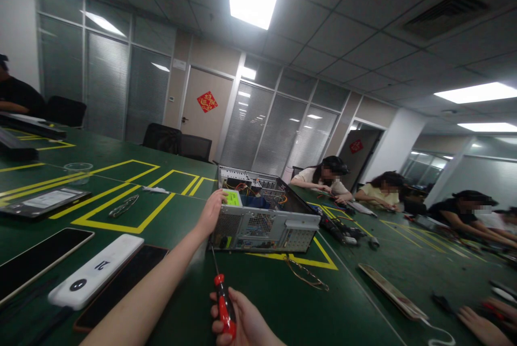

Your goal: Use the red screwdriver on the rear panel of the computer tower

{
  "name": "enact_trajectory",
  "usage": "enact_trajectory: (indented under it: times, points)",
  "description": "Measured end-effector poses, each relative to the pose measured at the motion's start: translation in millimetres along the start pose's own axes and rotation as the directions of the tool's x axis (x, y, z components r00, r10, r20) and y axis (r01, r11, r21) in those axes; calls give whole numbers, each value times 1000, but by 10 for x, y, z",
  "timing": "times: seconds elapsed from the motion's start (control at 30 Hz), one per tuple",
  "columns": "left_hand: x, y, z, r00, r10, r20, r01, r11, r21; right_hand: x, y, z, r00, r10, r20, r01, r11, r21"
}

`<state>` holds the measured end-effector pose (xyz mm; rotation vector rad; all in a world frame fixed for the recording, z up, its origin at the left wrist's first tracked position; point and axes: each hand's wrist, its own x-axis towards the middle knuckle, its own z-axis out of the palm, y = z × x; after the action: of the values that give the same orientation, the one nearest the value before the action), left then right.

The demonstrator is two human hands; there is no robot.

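An opened computer case [297, 223] lies on the green table, its rear panel towards me. Inside show cables and a power supply with a bright green label [233, 198]. My left hand [211, 213] grips the case's left upper edge, its fingers over the rim beside that label. In my right hand [247, 318] is a red and black screwdriver [224, 303], fingers wrapped round the handle. Its shaft points up and away from me, the tip at the case's lower left corner. Whether the tip touches a screw is too small to tell.
Phones [44, 260] and a white device marked 21 [100, 270] lie at the left, near a hard drive [44, 201] and a clear cup [78, 172]. A cable loop [307, 273] lies before the case. Right are another phone [391, 291], a co-worker's hand [482, 324] and several people.
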<state>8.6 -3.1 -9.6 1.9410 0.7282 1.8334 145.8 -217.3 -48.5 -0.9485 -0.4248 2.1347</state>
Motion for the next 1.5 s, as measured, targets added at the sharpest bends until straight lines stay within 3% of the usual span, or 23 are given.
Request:
enact_trajectory:
  times: [0.3,0.43,0.53,0.63,1.5]
  points:
    - [-1,-23,5,1000,-3,3,3,1000,6,9,107,-41,998,-37,51,44,986,-162]
    - [1,-25,9,1000,-8,4,8,1000,1,-117,45,53,973,-220,62,228,955,-189]
    - [4,-23,12,1000,-7,6,7,1000,3,-278,-90,152,917,-399,-9,392,904,-167]
    - [5,-22,13,1000,0,-3,0,1000,4,-384,-200,214,881,-470,-55,455,874,-171]
    - [4,3,1,1000,26,1,-26,999,27,-405,-232,244,888,-443,-126,433,896,-101]
